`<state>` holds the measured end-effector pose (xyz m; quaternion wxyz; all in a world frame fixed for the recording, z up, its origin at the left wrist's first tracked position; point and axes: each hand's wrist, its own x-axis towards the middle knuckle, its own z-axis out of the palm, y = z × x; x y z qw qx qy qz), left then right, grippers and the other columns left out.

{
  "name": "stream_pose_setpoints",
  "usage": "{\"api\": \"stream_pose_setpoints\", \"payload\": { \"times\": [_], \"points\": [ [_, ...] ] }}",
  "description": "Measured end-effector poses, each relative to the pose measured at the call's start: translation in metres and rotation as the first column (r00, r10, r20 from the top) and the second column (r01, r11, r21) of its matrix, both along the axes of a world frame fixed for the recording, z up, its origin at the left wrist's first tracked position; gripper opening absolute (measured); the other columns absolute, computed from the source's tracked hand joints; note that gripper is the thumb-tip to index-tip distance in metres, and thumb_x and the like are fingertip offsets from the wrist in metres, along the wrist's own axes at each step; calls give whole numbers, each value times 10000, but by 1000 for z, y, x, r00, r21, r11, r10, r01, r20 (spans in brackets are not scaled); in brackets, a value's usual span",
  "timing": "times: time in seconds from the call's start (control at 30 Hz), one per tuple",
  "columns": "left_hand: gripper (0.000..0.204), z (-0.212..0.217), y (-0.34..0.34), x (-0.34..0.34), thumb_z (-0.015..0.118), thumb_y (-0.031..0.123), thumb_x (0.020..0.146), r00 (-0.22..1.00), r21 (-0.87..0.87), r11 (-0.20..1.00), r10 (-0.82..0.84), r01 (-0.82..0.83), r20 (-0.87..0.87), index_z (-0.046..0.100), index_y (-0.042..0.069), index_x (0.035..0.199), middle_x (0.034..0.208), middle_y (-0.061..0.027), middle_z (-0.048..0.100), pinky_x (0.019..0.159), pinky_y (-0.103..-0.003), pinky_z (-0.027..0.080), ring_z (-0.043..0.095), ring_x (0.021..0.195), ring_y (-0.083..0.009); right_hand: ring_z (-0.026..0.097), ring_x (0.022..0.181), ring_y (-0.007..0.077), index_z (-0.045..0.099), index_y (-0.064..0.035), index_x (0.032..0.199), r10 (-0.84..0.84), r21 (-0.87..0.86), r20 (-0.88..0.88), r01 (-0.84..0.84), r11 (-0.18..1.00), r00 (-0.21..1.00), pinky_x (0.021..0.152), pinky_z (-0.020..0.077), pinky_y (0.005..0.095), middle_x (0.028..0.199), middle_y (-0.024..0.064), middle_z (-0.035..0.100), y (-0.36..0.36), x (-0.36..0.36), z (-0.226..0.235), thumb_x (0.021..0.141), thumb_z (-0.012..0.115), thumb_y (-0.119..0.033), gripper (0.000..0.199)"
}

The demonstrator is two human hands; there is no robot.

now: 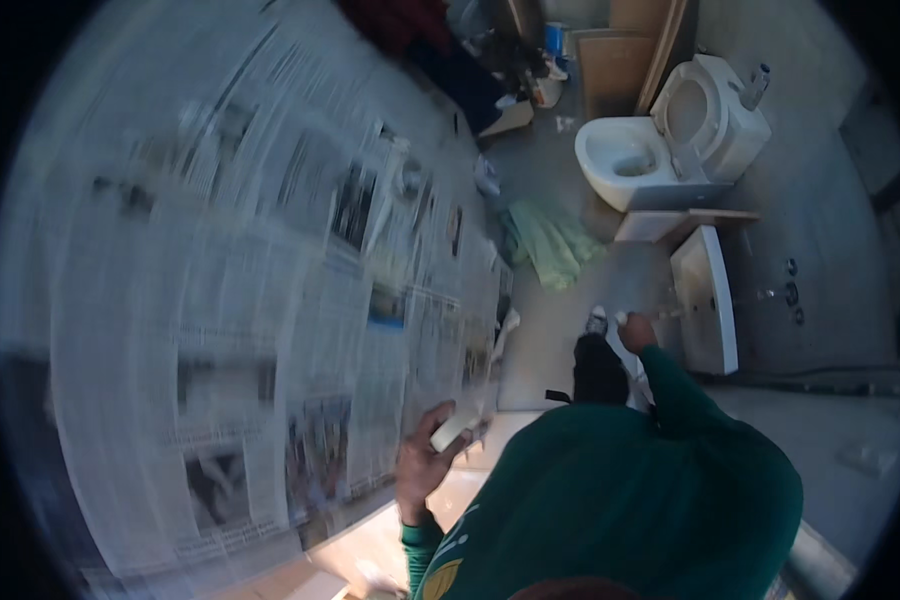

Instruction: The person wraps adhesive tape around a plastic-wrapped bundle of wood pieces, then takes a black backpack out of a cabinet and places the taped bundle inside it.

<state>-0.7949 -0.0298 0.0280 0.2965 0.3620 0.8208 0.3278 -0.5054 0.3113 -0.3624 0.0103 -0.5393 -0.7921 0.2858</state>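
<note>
My left hand (pixel 422 468) is closed round a small, pale, blocky object (pixel 452 430) whose kind I cannot make out. It is close to the lower edge of a large surface covered in newspaper sheets (pixel 300 300), which is smeared by motion. On the other side, my right hand (pixel 637 338) is held low beside my leg. Its fingers are curled, and a small white tip (pixel 622 318) sticks out of them; the rest is hidden in the grip. A white washbasin (pixel 715 300) is to the right of that hand.
A white toilet (pixel 620 160) with raised lid stands at the far right, a clear bottle (pixel 758 84) on its tank. Crumpled green cloth (pixel 555 245) lies on the floor. Brown boards (pixel 615 75) lean at the back. Another person's dark trousers (pixel 455 80) show at the top.
</note>
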Motion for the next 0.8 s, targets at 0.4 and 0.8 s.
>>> {"api": "stream_pose_setpoints", "payload": {
  "times": [0.4, 0.8],
  "points": [
    [649, -99, 309, -109, 805, 471, 864, 922, -163, 961, -156, 225, 354, 635, 51, 1328, 1196, -169, 729, 955, -383, 530, 704, 1105, -306, 666, 932, 524, 608, 38, 1088, -209, -86, -83, 202, 976, 974, 856, 534, 569, 954, 328, 693, 237, -88, 98, 866, 685, -222, 350],
    [645, -96, 473, -193, 742, 553, 897, 945, -217, 973, 0, 76, 328, 652, 70, 1316, 1191, -190, 728, 973, -407, 524, 695, 1139, -338, 668, 1026, 480, 653, 62, 1044, -162, -98, -196, 145, 985, 967, 900, 531, 527, 1041, 313, 697, 422, -246, 57, 866, 722, -307, 415]
  ]
}}
